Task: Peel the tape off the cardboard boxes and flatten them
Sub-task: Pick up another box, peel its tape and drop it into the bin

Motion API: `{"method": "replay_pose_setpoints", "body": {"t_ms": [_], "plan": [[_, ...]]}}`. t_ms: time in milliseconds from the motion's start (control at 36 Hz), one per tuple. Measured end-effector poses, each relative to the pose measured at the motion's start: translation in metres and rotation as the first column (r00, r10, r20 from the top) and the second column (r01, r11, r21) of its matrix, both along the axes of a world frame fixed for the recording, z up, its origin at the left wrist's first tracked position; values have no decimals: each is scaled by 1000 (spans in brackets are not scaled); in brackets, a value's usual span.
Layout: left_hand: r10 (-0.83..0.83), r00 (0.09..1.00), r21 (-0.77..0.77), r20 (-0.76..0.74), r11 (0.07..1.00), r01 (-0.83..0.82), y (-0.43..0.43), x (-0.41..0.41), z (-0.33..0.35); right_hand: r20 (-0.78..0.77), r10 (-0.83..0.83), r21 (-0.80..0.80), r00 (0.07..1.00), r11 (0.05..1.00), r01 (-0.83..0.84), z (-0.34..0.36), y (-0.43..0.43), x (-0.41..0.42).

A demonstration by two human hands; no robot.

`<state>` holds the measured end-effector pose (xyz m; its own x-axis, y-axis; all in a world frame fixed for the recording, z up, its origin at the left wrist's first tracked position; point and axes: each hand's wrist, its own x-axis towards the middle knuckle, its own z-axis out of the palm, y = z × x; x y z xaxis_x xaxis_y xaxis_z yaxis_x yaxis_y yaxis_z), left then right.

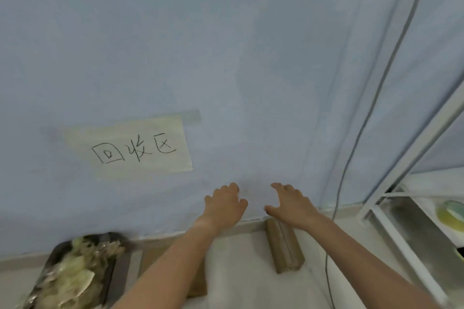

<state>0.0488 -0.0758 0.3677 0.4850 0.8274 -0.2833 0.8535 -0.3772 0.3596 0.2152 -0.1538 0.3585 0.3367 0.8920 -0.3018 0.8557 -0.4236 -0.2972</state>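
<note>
1. The handwritten paper sign [140,149], taped to a pale blue wall [226,45], serves as the landmark here.
2. The left hand [224,206] is raised below and to the right of the sign. Its fingers are spread, loosely bent, and hold nothing.
3. The right hand [291,206] is further right of the sign, level with the left hand. Its fingers are also relaxed, apart and empty. Whether either hand touches the wall cannot be told.
4. A folded brown cardboard piece [285,251] lies on the pale surface below and right of the sign, its far end under the right wrist.
5. A second flat brown cardboard sheet [155,258] lies below the sign, partly under the left forearm.
6. Crumpled yellowish tape scraps [75,276] fill a dark metal tray [114,271] below and left of the sign.
7. A white metal frame [411,158] stands far right of the sign.
</note>
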Motion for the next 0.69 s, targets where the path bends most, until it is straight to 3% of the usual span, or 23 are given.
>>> {"method": "replay_pose_setpoints", "body": {"t_ms": [361,472,583,694], "plan": [[-143,983,-429,-113,900,81,-15,95,-261,-122,-209,-348,970,925,155,-267,-13,66],[-38,998,-565,-50,825,3,-25,113,-308,-124,-299,-370,946,899,236,-316,-16,82],[226,974,-741,25,658,-134,-28,132,-338,-215,-444,-372,870,861,348,-353,-16,98],[468,883,-928,32,342,-148,-27,146,-344,-383,-547,-365,745,830,422,-371,-18,101]]}}
